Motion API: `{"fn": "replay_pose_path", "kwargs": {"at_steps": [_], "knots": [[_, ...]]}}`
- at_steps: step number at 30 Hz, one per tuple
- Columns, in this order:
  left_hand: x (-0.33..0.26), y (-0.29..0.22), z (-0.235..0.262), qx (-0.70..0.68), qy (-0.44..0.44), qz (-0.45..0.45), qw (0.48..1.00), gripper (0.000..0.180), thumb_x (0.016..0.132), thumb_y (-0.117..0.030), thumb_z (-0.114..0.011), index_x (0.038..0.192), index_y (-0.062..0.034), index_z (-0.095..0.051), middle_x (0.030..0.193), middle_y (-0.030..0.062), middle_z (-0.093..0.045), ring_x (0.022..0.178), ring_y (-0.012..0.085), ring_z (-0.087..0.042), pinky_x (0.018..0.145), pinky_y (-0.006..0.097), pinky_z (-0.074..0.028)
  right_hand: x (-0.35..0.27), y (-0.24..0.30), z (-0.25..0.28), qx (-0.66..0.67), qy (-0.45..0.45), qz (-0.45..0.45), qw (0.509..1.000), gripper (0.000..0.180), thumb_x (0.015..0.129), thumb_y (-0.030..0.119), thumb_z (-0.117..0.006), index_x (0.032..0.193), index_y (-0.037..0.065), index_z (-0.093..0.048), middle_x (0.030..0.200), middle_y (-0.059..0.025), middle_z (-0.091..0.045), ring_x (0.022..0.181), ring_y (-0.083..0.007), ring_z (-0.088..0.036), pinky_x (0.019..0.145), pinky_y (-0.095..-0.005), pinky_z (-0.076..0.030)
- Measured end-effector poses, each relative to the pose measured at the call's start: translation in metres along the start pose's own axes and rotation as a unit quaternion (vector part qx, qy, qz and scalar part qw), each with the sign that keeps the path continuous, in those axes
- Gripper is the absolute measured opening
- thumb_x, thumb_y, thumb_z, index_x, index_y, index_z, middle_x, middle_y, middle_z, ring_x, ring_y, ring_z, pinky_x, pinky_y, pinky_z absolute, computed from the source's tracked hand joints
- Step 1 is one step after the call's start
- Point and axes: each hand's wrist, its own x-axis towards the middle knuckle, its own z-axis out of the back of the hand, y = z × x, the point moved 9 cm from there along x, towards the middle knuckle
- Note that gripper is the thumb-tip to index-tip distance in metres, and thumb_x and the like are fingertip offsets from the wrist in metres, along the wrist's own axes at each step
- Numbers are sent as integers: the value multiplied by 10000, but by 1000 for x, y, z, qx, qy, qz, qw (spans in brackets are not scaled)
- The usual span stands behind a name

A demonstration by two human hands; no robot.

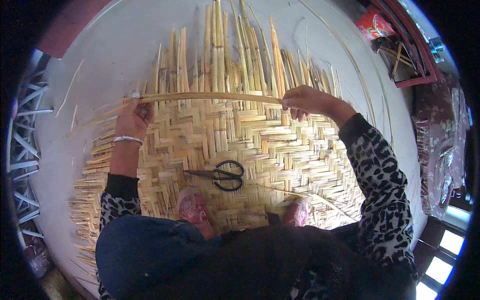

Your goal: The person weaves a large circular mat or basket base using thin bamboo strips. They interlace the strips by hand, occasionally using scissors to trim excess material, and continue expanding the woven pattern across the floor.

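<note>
A flat, pale reed strip (210, 96) stretches sideways between my two hands, above the far side of a woven reed mat (320, 165). At its left part my left hand (135, 116) is closed around it, and the strip's split, blurred ends reach past that hand. The fingers of my right hand (307, 102) pinch its right end. Beyond the strip, unwoven upright reed ends (218, 45) stick out from the mat's far edge. Scissors (215, 175) with black loop handles lie on the weave between my feet, blades pointing left.
My pink shoes (194, 206) rest on the mat. A loose reed strip (320, 200) lies at its near right. Long thin reeds (357, 67) lie on the grey floor (60, 135). At left stands a white metal rack (27, 145); at right, a dark red frame (410, 40) and patterned cloth (440, 145).
</note>
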Motion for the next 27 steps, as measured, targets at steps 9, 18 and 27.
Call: {"fn": "replay_pose_path", "kwargs": {"at_steps": [9, 18, 27], "knots": [[-5, -9, -1, 275, 31, -171, 946, 163, 902, -147, -634, 965, 3, -630, 944, 117, -686, 867, 218, -677, 649, 302, -565, 4, -21, 17, -112, -51, 53, 991, 353, 961, 308, -524, 887, -16, -643, 618, -97, -623, 545, -195, -639, 557, -334, -524], [-14, 25, 5, 5, 30, 13, 999, 156, 884, -124, -669, 994, -18, -640, 870, 90, -677, 787, 217, -681, 622, 300, -570, -2, -35, -10, -7, -23, 4, 1000, 396, 960, 373, -560, 949, -16, -630, 685, -119, -642, 576, -165, -638, 523, -317, -525], [-39, 46, -44, 67, 63, 13, 996, 155, 883, -121, -673, 1014, -51, -632, 865, 39, -675, 805, 182, -681, 616, 305, -564, 16, 32, -64, -32, 29, 136, 990, 326, 972, 333, -543, 971, 24, -649, 813, -84, -657, 783, -172, -626, 765, -342, -494]]}}
